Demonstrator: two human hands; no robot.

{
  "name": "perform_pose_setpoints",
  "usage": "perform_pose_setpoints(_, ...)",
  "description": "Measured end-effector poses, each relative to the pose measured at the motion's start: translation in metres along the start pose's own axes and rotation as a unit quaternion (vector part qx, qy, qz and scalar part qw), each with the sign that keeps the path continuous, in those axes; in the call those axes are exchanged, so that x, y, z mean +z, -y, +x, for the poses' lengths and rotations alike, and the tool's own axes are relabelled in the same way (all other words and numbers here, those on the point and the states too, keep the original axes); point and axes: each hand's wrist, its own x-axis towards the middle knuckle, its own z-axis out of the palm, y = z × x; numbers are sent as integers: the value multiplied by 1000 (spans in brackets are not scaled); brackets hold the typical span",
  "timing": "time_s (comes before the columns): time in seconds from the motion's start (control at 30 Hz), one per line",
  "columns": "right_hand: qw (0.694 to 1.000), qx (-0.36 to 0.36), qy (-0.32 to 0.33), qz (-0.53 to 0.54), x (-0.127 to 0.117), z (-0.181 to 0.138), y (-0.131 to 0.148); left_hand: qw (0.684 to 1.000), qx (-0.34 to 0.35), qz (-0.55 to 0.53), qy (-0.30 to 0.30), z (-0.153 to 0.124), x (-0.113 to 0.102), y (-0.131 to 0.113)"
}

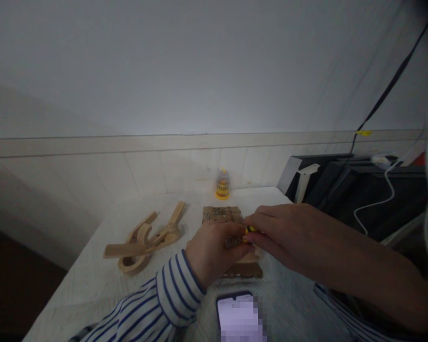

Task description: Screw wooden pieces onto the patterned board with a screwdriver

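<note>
My left hand (214, 249) and my right hand (287, 232) meet over a piece of brown cardboard (221, 213) with dark print. Between the fingertips of both hands sits a small yellow-and-black object (248, 230), mostly covered, so its kind does not show. Both hands are closed in a pinch on it. Part of the cardboard lies hidden under my left hand. Just in front of my hands, a phone (235, 316) with a lit screen rests on the cloth; its lower part is blurred out.
Curved and straight light wooden pieces (135, 249) lie joined or stacked at the left. A clear bottle with yellow contents or label (222, 186) stands by the wall. Dark panels (338, 180) and a white cable (388, 183) are at the right. White cloth (89, 280) covers the table.
</note>
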Motion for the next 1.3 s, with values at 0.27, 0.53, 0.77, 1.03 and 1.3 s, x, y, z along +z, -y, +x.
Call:
perform_pose_setpoints(0.27,998,-32,-40,41,-2,-4,-3,1000,12,2,4,-1,-1,2)
perform_pose_setpoints(0.53,997,-53,-40,37,0,-4,-4,1000,20,-2,18,0,-1,1)
perform_pose_setpoints(0.77,999,-7,-4,31,-2,0,-2,998,35,-18,41,0,0,3)
perform_pose_setpoints(1.03,1000,0,3,27,-3,1,-1,997,45,-29,54,1,-3,0)
perform_pose_setpoints(1.3,1000,-7,-3,16,0,2,2,1000,-1,-9,5,-1,-2,0)
